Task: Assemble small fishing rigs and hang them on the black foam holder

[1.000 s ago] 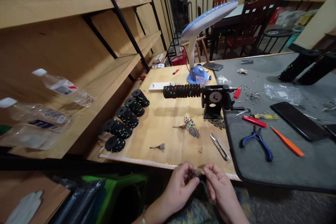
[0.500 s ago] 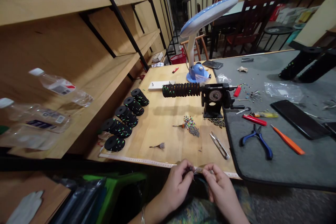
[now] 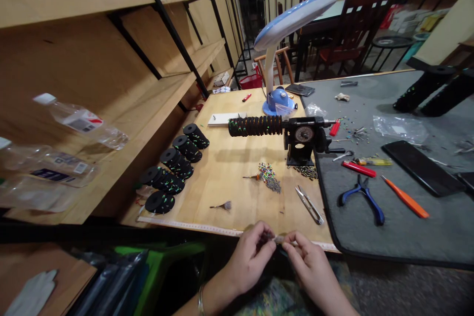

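We hold a small pale piece (image 3: 279,239) between both hands at the desk's near edge, right of that edge's middle. The desk (image 3: 237,173) is bare wood here. Left hand (image 3: 249,260): fingers curled, thumb and forefinger pinched together on the piece's left end. Right hand (image 3: 310,264): thumb and forefinger pinched on its right end, other fingers loosely bent. The piece is too small and blurred for us to identify it, and we cannot tell whether it touches the desk.

A measuring strip (image 3: 207,227) runs along the near edge. Just inside that edge we see a wire bundle (image 3: 223,205) to the left and snips (image 3: 309,206), tilted, to the right. Farther in, near the middle, lies a bead pile (image 3: 267,173), with a second bundle (image 3: 252,177) just beside its left side.

The winder (image 3: 301,138) stands near the desk's right edge; its shaft points left and carries a row of black discs (image 3: 255,126). Five black rolls (image 3: 173,163) line the left edge. The lamp (image 3: 277,102) stands near the far right corner. Along the right edge, a grey mat (image 3: 363,242) carries pliers (image 3: 358,197).
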A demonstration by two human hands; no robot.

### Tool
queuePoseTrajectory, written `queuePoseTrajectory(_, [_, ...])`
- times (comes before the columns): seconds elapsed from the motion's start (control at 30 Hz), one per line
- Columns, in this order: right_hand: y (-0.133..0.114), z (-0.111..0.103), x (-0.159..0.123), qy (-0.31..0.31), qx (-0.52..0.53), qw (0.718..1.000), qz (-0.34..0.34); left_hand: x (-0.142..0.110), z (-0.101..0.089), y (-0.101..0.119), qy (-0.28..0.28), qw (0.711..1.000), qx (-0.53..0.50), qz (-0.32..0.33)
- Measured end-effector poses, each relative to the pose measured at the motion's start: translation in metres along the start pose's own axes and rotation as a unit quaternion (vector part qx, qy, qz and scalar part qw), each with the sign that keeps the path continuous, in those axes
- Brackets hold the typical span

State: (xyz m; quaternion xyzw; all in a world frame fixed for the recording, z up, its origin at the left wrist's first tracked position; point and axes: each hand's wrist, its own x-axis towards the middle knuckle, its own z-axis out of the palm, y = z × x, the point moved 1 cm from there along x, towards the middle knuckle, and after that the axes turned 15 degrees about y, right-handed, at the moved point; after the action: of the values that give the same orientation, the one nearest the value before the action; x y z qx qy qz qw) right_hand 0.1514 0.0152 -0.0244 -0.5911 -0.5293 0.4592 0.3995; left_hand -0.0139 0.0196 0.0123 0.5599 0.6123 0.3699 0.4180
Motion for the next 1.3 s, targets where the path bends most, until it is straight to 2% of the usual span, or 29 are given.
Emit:
queuePoseTrajectory(0.3, [0.001,0.002,0.003,-0.013,0.046,0.998,0.037,0.003,0.004,0.002,-0.024,0.999,-0.021,-0.033])
queuePoseTrajectory(0.43, [0.004,0.004,0.002,-0.018,0.092,0.991,0.095,0.005,0.007,0.001,-0.032,0.997,-0.049,-0.055])
queuePoseTrajectory(0.53, [0.006,0.004,0.001,-0.027,0.102,0.986,0.126,0.006,0.007,-0.002,-0.016,0.994,-0.08,-0.077])
queuePoseTrajectory(0.77, [0.011,0.004,-0.004,-0.035,0.1,0.99,0.093,0.006,0.013,-0.002,0.037,0.98,-0.145,-0.133])
queuePoseTrajectory(1.07, [-0.006,-0.003,-0.002,-0.047,0.031,0.998,-0.011,0.006,0.015,-0.007,0.044,0.967,-0.181,-0.172])
queuePoseTrajectory(1.2, [-0.003,-0.003,-0.003,-0.045,0.054,0.997,0.01,0.006,0.015,-0.009,0.036,0.964,-0.193,-0.178])
queuePoseTrajectory(1.3, [0.002,0.0,-0.003,-0.051,0.095,0.994,0.034,0.005,0.013,-0.006,0.04,0.972,-0.17,-0.155])
